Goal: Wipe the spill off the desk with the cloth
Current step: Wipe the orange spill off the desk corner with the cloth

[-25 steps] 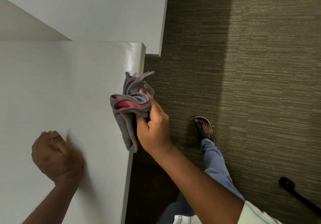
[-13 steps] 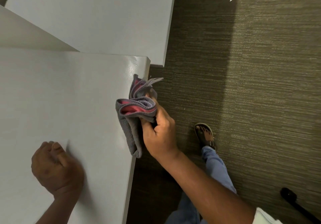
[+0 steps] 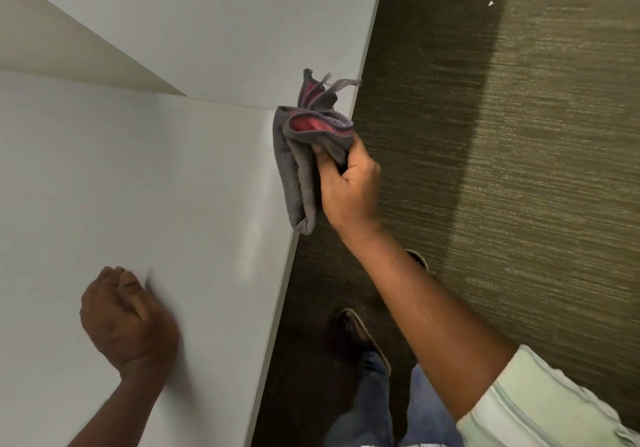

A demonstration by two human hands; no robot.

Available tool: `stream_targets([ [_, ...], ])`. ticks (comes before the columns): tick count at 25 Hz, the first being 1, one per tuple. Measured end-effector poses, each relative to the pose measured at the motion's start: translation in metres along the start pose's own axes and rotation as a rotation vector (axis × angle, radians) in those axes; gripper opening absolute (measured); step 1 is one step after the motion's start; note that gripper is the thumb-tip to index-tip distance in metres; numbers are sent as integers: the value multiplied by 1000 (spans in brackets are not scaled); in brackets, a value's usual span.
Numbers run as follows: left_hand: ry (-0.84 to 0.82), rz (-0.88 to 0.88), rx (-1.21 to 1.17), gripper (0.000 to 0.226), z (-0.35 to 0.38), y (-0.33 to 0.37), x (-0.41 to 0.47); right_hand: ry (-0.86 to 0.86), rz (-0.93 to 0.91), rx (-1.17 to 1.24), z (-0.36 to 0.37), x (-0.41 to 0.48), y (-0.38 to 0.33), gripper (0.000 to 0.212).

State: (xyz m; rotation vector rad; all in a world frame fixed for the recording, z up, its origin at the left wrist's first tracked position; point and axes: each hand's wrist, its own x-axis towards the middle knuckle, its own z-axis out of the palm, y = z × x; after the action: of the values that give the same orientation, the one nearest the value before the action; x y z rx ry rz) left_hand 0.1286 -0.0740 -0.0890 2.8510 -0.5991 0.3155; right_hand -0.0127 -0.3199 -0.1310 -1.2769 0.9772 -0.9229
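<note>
A crumpled grey cloth (image 3: 301, 155) with a red and purple inner side hangs at the far right corner of the white desk (image 3: 138, 186). My right hand (image 3: 349, 186) grips it from the right, just past the desk's right edge. My left hand (image 3: 124, 322) rests on the desk near the front left with its fingers curled under and nothing in it. A faint shiny streak shows on the desk near its right edge; no distinct spill is visible.
A second white desk top (image 3: 225, 30) adjoins at the back, with a slanted white panel (image 3: 69, 62) at the left. Dark striped carpet (image 3: 502, 169) lies to the right. My legs in jeans and sandalled feet (image 3: 363, 342) stand by the desk edge.
My right hand has carried the cloth along the desk's right edge toward the far corner. My left hand has stayed on the desk. The view has shifted as my head moved.
</note>
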Motion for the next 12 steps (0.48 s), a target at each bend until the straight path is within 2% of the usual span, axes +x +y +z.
stream_targets([
  [2,-1,23,-2,26,-3,2,0,-5,-30,-52,2,-14,-3,19],
  [6,-16,-1,-10,34,-1,-1,-2,-61,-133,-283,4,-59,-11,42],
  [9,-16,-26,-9,34,-1,1,-4,-79,-206,-425,8,-81,-18,42],
  [12,-7,-29,-29,32,-4,4,-3,-57,-188,-455,17,-79,-24,44],
])
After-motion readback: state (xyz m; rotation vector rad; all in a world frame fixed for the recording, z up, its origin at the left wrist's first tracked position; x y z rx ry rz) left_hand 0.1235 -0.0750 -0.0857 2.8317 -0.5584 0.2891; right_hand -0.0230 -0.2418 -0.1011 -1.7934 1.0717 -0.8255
